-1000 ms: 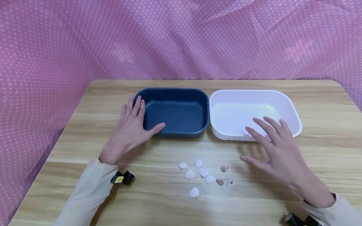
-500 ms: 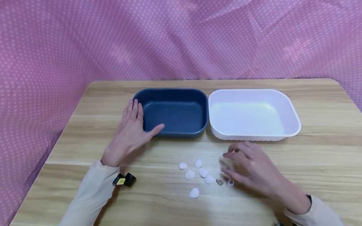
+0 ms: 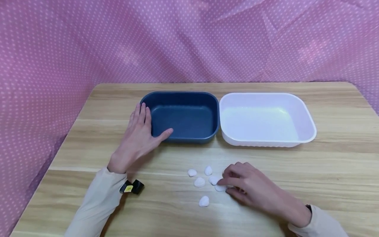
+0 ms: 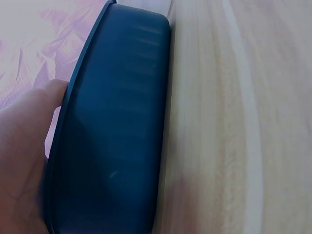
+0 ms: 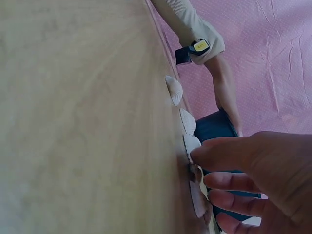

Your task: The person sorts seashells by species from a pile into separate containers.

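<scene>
Beige cloth at far left: a sleeve (image 3: 96,197), black wrist device (image 3: 131,187) at its cuff. Left hand (image 3: 137,136) lies along the blue tub (image 3: 185,121), fingers straight over the left rim, thumb spread wide at the near rim; it appears to steady rather than clasp. Light, even contact seems enough; pressing hard on one edge could tip it. Next rightward, on the wooden table (image 3: 165,214) in front of the tub, four white shells lie uncovered, the leftmost one (image 3: 192,172) farthest from the right hand (image 3: 251,187). Two covered shells (image 3: 220,188), also white, sit partly under that hand's fingertips. Right hand is low, fingers curled, gap to the thumb narrow. The right wrist view shows a brown shell (image 5: 196,171) between thumb and fingers; cannot tell whether it is pinched or merely straddled. Judgement: shells here sit close, so take one by opposite edges, fingertips near the wood, and lift straight up to avoid dragging neighbours. Thin rims may need a slight slide before the nails get under. Farthest right, behind the hand: white tub (image 3: 267,121), just beside the blue one.
</scene>
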The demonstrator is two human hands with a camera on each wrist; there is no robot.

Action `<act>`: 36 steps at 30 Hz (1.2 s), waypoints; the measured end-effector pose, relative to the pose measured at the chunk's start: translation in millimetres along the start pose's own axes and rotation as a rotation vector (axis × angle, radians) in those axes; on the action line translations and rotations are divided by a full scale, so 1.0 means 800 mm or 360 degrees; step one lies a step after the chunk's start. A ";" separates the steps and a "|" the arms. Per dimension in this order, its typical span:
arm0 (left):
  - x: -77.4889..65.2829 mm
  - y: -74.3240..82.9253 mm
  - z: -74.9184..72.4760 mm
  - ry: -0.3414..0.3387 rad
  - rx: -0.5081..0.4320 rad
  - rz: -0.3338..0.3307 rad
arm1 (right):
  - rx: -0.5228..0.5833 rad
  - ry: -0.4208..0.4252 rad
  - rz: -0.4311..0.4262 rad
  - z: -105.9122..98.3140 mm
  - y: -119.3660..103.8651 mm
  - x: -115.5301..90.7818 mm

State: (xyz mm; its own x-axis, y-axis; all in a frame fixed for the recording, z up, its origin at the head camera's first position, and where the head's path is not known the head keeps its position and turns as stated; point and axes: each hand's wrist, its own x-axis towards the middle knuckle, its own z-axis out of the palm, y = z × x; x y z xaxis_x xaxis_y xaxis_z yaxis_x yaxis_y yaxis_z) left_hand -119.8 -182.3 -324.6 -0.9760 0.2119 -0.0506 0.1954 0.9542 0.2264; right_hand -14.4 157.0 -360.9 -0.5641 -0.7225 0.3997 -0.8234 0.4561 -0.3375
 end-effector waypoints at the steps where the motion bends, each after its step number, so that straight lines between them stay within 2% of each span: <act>1: 0.000 0.000 0.000 -0.0001 -0.0004 -0.0003 | 0.0003 -0.0017 0.0001 0.001 -0.001 0.000; 10: 0.000 0.000 0.001 -0.0001 -0.0011 -0.0010 | 0.0060 -0.0060 0.0064 0.006 -0.002 0.004; 20: 0.001 0.000 0.000 -0.0002 -0.0018 -0.0004 | 0.0056 -0.0099 0.0014 0.010 -0.002 0.004; 28: 0.000 -0.002 0.000 0.0011 -0.0025 -0.0001 | 0.0118 -0.0044 -0.0013 0.013 0.002 0.006; 36: 0.001 0.000 -0.001 0.0006 -0.0019 0.0009 | 0.0101 -0.0014 -0.0010 0.010 0.003 0.010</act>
State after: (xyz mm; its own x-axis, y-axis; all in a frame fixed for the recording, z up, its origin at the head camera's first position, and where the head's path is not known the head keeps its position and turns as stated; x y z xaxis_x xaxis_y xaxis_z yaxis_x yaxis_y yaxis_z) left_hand -120.4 -182.3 -323.8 -0.9753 0.2163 -0.0456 0.1997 0.9505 0.2381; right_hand -20.1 148.3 -365.4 -0.5583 -0.7298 0.3946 -0.8211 0.4182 -0.3884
